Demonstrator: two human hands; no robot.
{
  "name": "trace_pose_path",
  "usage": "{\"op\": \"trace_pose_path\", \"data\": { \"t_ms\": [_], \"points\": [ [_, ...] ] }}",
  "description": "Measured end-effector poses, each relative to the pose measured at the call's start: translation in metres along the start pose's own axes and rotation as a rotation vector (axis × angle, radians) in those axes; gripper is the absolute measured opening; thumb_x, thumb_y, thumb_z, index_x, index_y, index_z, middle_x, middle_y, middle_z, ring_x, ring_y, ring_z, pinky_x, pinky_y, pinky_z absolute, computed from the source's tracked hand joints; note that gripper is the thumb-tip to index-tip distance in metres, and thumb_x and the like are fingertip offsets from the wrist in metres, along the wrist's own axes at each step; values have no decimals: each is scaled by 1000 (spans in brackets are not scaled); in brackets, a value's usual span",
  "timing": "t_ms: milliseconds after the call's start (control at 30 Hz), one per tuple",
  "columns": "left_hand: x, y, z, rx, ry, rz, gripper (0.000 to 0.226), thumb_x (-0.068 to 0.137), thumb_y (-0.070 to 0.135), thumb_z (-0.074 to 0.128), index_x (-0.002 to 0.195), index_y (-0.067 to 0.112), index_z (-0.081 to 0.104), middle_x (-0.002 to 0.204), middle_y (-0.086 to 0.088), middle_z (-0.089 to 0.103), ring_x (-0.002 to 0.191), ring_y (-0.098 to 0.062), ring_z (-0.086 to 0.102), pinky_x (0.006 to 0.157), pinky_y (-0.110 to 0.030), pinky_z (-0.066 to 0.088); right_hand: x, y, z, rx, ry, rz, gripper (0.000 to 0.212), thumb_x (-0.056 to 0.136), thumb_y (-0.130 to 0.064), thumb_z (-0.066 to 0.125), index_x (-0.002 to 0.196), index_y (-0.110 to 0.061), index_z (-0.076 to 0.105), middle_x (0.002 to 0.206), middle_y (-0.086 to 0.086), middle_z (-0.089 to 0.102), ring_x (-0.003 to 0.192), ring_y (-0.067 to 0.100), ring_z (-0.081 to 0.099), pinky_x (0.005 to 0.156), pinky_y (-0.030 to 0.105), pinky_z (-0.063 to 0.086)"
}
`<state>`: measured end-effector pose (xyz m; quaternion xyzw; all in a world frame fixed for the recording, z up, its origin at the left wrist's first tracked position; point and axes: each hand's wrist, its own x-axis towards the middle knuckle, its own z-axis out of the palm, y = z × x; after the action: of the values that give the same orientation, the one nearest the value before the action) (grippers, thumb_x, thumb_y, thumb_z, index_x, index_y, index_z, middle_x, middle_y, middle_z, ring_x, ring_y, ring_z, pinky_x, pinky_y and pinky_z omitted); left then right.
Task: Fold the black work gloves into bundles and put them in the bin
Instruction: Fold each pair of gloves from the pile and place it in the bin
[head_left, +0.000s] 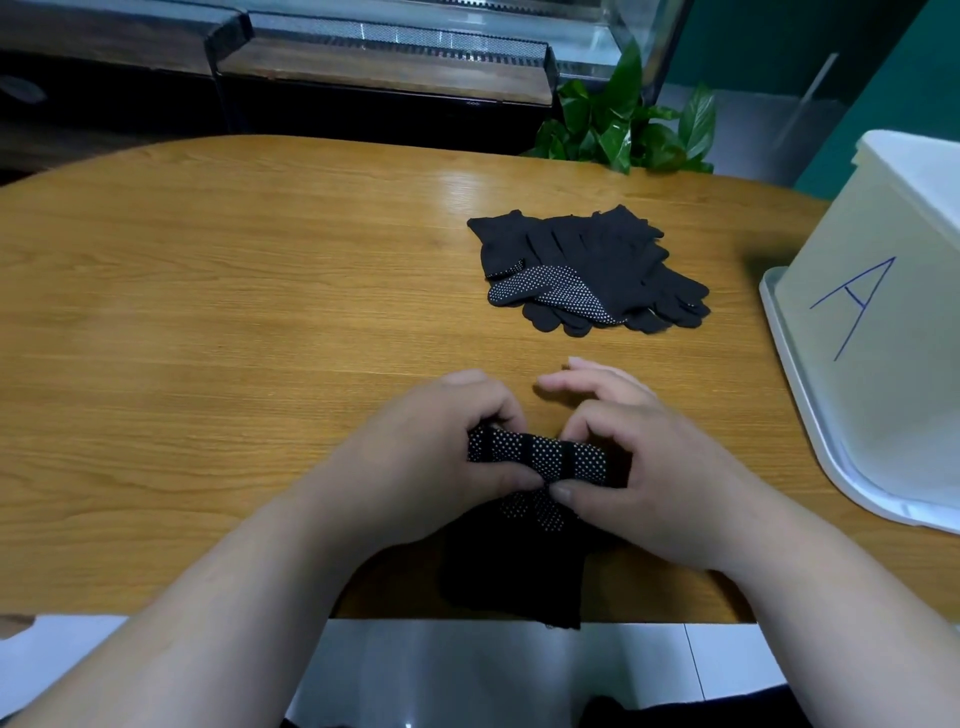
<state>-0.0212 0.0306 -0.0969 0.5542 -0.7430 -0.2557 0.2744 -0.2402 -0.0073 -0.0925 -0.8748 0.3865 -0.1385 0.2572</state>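
At the near edge of the wooden table (260, 291) lies the dotted black glove pair (537, 462), its finger end turned over into a roll while the cuff end trails toward us and just overhangs the edge. We pinch this roll from both sides: the left hand (431, 457) with fingers curled over its far side and thumb pressed on the near side, the right hand (639, 467) thumb meeting it at the middle, index and upper fingers lifted and spread. We judge the folding step to be under way, the bundle not yet closed; the next move calls for rolling on toward the cuff. Farther off rests the pile of unfolded gloves (587, 270); at far right stands the white bin (883, 291) marked "A".
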Motion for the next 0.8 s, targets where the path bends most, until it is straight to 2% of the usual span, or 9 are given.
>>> {"op": "trace_pose_path", "data": {
  "t_ms": [67, 167, 267, 333, 400, 533, 633, 733, 800],
  "points": [
    [0, -1, -6, -43, -6, -13, 24, 73, 45, 78, 90, 36, 64, 94, 20, 58, 90, 0, 56, 74, -17, 41, 1, 1, 3, 4, 64, -9, 17, 76, -37, 72, 77, -34, 55, 142, -24, 47, 145, -10, 17, 107, 2, 9],
    [-1, -6, -15, -65, 25, -14, 27, 77, 23, 82, 95, 36, 67, 95, 17, 60, 90, -5, 58, 74, -12, 40, 4, 3, 4, -27, 139, -18, 16, 76, -40, 67, 79, -31, 55, 137, -20, 51, 144, -5, 25, 108, 3, 13],
    [-1, -9, -17, -22, 46, -2, 33, 75, 11, 81, 86, 38, 64, 92, 19, 60, 91, -6, 58, 73, -10, 39, 6, 2, 4, -94, 183, -58, 16, 76, -38, 67, 80, -27, 56, 128, -16, 57, 136, 1, 36, 108, 5, 19],
    [-1, -9, -17, -12, 48, 13, 37, 73, 5, 79, 80, 35, 58, 90, 16, 58, 88, -6, 57, 71, -12, 40, 7, 0, 6, -151, 200, -122, 17, 75, -35, 68, 81, -25, 55, 115, -13, 62, 121, 8, 47, 104, 20, 36],
    [-3, -8, -19, -3, 27, 42, 40, 70, 1, 74, 78, 34, 54, 89, 14, 57, 86, -9, 57, 70, -17, 42, 7, -4, 8, -189, 210, -180, 19, 72, -31, 68, 82, -25, 53, 100, -11, 61, 105, 14, 52, 90, 34, 48],
    [-10, -5, -20, 1, -42, 89, 41, 69, 10, 79, 84, 37, 53, 93, 17, 54, 88, -8, 57, 72, -20, 46, 3, -4, 11, -267, 194, -273, 28, 68, -32, 69, 89, -27, 50, 96, -8, 60, 98, 16, 52, 85, 34, 49],
    [-15, -6, -17, -24, -14, 111, 43, 68, 13, 80, 93, 39, 57, 97, 17, 53, 90, -8, 58, 76, -31, 52, -1, -4, 13, -289, 204, -342, 32, 72, -29, 74, 91, -28, 48, 98, -6, 59, 98, 16, 53, 87, 27, 44],
    [-19, -8, -20, -9, -36, 140, 46, 67, 20, 84, 103, 38, 61, 106, 20, 51, 101, -4, 56, 85, -21, 47, -3, -7, 16, -283, 247, -407, 23, 77, -26, 66, 91, -28, 48, 98, -5, 59, 97, 17, 54, 86, 29, 45],
    [-22, -7, -23, 15, -73, 145, 49, 64, 24, 87, 104, 37, 62, 109, 21, 50, 105, -3, 54, 87, -20, 46, -5, -7, 18, -278, 269, -428, 32, 74, -17, 71, 91, -28, 46, 98, -4, 59, 96, 20, 55, 82, 34, 48]
  ]
}}
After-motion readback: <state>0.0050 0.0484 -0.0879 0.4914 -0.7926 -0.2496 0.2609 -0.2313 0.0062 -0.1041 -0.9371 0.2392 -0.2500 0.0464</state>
